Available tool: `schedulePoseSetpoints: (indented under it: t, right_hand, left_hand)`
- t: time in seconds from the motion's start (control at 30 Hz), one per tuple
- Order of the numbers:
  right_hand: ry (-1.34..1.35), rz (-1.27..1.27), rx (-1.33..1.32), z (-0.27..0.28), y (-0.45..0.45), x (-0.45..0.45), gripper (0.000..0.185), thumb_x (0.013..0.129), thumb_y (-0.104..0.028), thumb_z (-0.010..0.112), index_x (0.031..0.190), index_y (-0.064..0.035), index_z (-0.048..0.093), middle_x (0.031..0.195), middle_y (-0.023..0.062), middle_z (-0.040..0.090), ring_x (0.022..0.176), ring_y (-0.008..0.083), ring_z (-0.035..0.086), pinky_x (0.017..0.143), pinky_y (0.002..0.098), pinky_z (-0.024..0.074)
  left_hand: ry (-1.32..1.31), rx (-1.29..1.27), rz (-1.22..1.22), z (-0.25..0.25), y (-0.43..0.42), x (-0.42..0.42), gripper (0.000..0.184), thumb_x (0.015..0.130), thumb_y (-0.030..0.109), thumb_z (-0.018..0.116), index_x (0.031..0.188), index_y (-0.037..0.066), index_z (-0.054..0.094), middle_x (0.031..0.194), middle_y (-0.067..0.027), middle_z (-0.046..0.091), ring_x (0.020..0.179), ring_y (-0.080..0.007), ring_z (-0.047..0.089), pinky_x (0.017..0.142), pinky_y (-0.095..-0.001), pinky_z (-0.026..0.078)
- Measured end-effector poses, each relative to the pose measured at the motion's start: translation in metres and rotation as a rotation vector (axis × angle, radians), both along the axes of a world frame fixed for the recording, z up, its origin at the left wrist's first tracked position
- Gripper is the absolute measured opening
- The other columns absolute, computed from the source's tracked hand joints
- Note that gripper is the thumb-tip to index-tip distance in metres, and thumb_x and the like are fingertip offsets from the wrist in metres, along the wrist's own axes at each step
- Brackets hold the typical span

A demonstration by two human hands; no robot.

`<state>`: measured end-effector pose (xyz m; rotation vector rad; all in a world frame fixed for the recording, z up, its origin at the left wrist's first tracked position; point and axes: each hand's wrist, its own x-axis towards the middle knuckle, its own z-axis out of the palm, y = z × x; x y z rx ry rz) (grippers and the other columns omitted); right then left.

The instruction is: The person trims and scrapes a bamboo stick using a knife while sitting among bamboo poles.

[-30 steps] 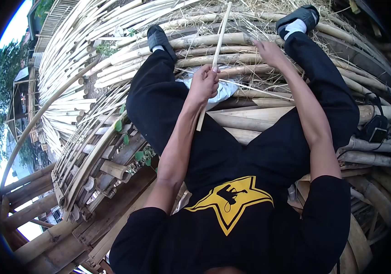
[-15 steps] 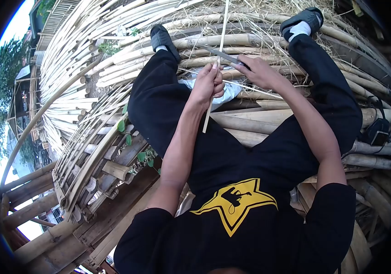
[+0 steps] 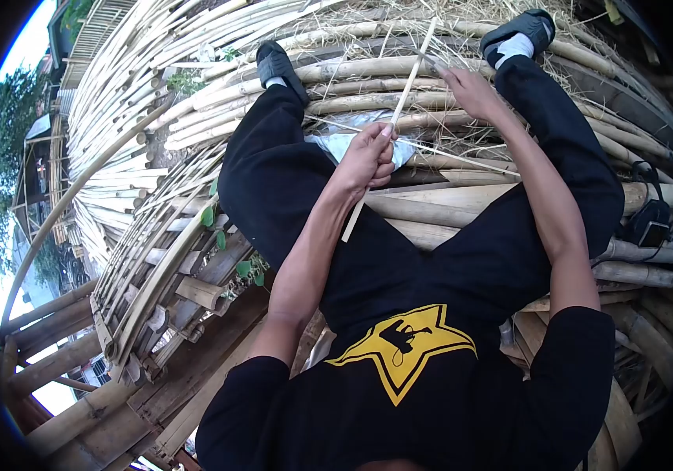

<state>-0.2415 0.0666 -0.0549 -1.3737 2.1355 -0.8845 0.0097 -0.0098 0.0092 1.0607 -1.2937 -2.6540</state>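
My left hand (image 3: 369, 159) is closed around a thin, pale bamboo strip (image 3: 409, 82). The strip slants from above my lap up and to the right, and its short lower end sticks out below my fist. Up and to the right, my right hand (image 3: 471, 94) is wrapped round a knife (image 3: 429, 60). Its handle is hidden in my fingers, and only part of the blade shows. The blade lies close to the upper part of the strip; whether it touches, I cannot tell. Beneath my left hand a pale plastic sheet (image 3: 338, 146) lies between my legs.
Many bamboo poles (image 3: 399, 71) lie under my feet and ahead, with shavings (image 3: 462, 43) scattered over them. A woven bamboo piece (image 3: 156, 275) stands at the left. A small dark device with a strap (image 3: 652, 228) rests by my right knee.
My right hand with the knife has moved up and to the right, along the strip and away from my left hand. The strip now leans further right, and my left hand is slightly lower.
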Motion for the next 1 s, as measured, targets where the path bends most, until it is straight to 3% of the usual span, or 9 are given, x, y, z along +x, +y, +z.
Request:
schedulePoseSetpoints:
  t: [0.1,0.3,0.37,0.43,0.73,0.8,0.87,0.93,1.0]
  right_hand:
    - [-0.013,-0.061,0.006,0.004,-0.002,-0.01,0.046,0.097,-0.04,0.039,0.088,0.0033,0.054,0.072,0.0223,0.056,0.07,0.038,0.054,0.066,0.0441,0.0412]
    - [-0.129,0.282,0.077,0.031,0.009,0.061,0.047,0.097,-0.041,0.037,0.089,0.0006,0.057,0.081,0.0231,0.06,0.078,0.0415,0.055,0.073,0.047,0.0424]
    - [-0.122,0.292,0.083,0.032,0.01,0.063,0.044,0.096,-0.039,0.038,0.091,0.0,0.058,0.084,0.0223,0.061,0.081,0.041,0.056,0.074,0.0467,0.0428]
    - [-0.044,0.291,-0.042,0.034,0.011,0.06,0.045,0.096,-0.038,0.04,0.083,0.0023,0.054,0.069,0.0209,0.056,0.067,0.0404,0.052,0.063,0.0457,0.0403]
    - [0.133,0.252,-0.014,0.009,-0.004,0.043,0.04,0.094,-0.038,0.043,0.083,-0.0035,0.059,0.072,0.0199,0.058,0.072,0.0414,0.054,0.064,0.0473,0.0413]
    - [0.218,0.178,0.051,0.005,-0.007,0.034,0.042,0.095,-0.04,0.039,0.088,-0.0045,0.061,0.077,0.0214,0.061,0.078,0.0409,0.058,0.069,0.0479,0.0436]
    - [0.189,-0.169,0.288,-0.03,0.016,-0.072,0.053,0.096,-0.042,0.03,0.088,-0.002,0.064,0.088,0.0237,0.064,0.085,0.0402,0.061,0.076,0.049,0.0461]
    - [0.131,-0.396,0.191,-0.023,0.028,-0.092,0.055,0.096,-0.041,0.028,0.093,-0.0005,0.064,0.095,0.0272,0.062,0.095,0.0417,0.059,0.083,0.0496,0.0441]
    - [-0.172,-0.487,0.028,-0.035,0.016,-0.084,0.059,0.092,-0.055,0.037,0.086,-0.0018,0.061,0.07,0.0143,0.059,0.065,0.0267,0.058,0.062,0.0385,0.0436]
  left_hand:
    - [0.019,-0.031,0.043,0.002,-0.007,-0.005,0.02,0.1,0.026,0.04,0.099,0.007,0.045,0.057,0.0042,0.027,0.038,-0.0029,0.021,0.032,-0.0192,0.016]
    - [-0.043,-0.187,0.078,-0.002,-0.007,-0.017,0.022,0.1,0.028,0.041,0.104,0.006,0.046,0.055,0.0047,0.028,0.037,-0.0032,0.023,0.032,-0.0195,0.018]
    - [-0.072,-0.228,0.08,-0.004,-0.006,-0.016,0.021,0.1,0.027,0.042,0.103,0.006,0.046,0.054,0.0047,0.029,0.037,-0.0031,0.024,0.032,-0.0198,0.018]
    - [-0.017,-0.232,0.062,-0.009,-0.008,-0.013,0.02,0.099,0.026,0.043,0.101,0.006,0.046,0.053,0.0048,0.029,0.035,-0.0031,0.023,0.03,-0.0205,0.016]
    - [-0.071,-0.23,0.125,-0.009,-0.011,-0.016,0.018,0.099,0.024,0.043,0.1,0.006,0.044,0.053,0.0048,0.028,0.034,-0.0036,0.021,0.03,-0.0208,0.016]
    - [-0.075,-0.258,0.172,-0.008,-0.013,-0.021,0.018,0.099,0.024,0.044,0.1,0.006,0.045,0.053,0.0049,0.028,0.034,-0.0037,0.021,0.03,-0.0211,0.016]
    - [-0.025,-0.175,0.095,-0.001,-0.015,0.005,0.017,0.098,0.023,0.045,0.101,0.007,0.044,0.054,0.0048,0.03,0.036,-0.0032,0.025,0.031,-0.0211,0.017]
    - [-0.073,-0.16,0.046,0.006,-0.012,0.021,0.017,0.099,0.024,0.045,0.1,0.007,0.044,0.054,0.0052,0.028,0.036,-0.0028,0.024,0.031,-0.0208,0.016]
    - [-0.047,-0.16,0.062,-0.004,-0.015,0.01,0.017,0.099,0.024,0.045,0.1,0.007,0.045,0.053,0.0053,0.028,0.037,-0.0033,0.024,0.033,-0.0206,0.018]
